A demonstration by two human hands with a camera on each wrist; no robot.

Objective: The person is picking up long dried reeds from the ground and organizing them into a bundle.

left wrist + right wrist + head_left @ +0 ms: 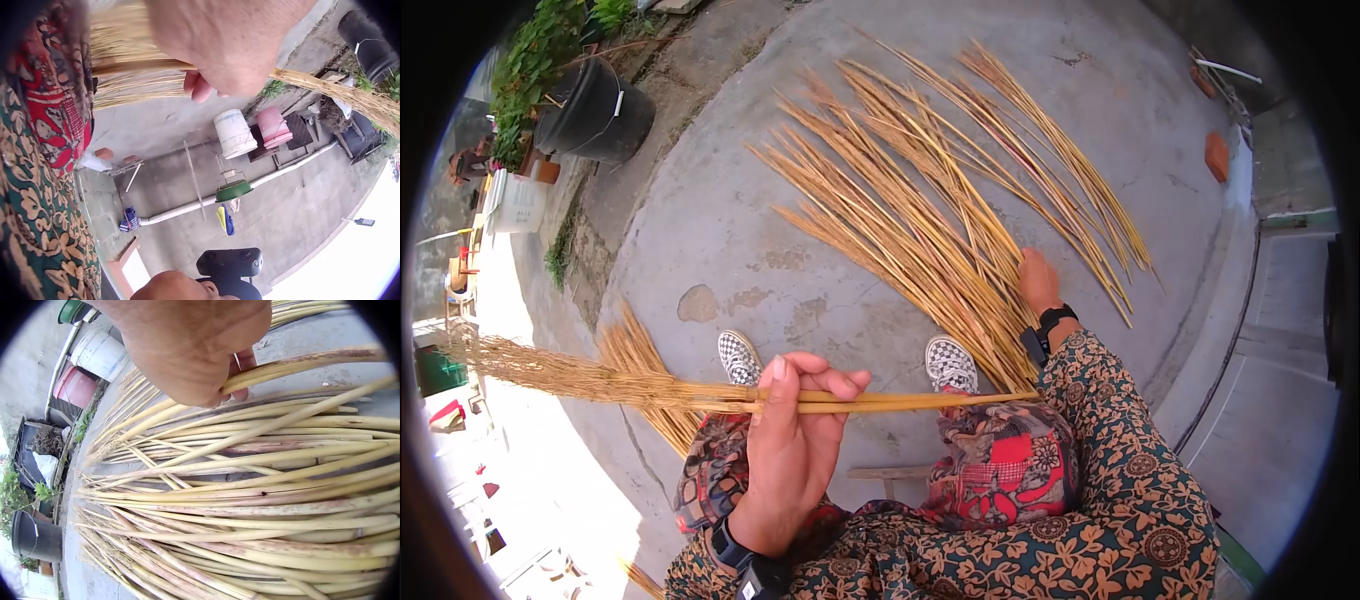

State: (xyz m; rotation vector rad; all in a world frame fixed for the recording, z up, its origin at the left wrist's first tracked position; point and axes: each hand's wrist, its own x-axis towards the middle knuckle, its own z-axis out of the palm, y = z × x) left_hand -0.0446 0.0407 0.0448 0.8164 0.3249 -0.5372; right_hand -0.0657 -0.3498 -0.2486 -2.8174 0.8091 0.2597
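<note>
Left grip (790, 450) pinches light, stiff-looking stalks (910, 402) | frail-looking heads (570, 378), nine o'clock: hold below | right grip (1038, 283) round canes (281, 373), three o'clock

Left hand (795, 455): most fingers hidden behind its back, left wrist view. Held stalks (910, 402): seed end indistinct against the bright background, head view. Right hand (1039, 282): fingertips hidden, head view; upper part cut off by the top edge, right wrist view. Spread stalks (930, 220): cut off by the right edge, right wrist view. Left shoe (738, 355) — heel hidden. Smaller bundle (640, 362) — lower end hidden behind the trousers (718, 465). White bucket (516, 205): markings too small to read.
</note>
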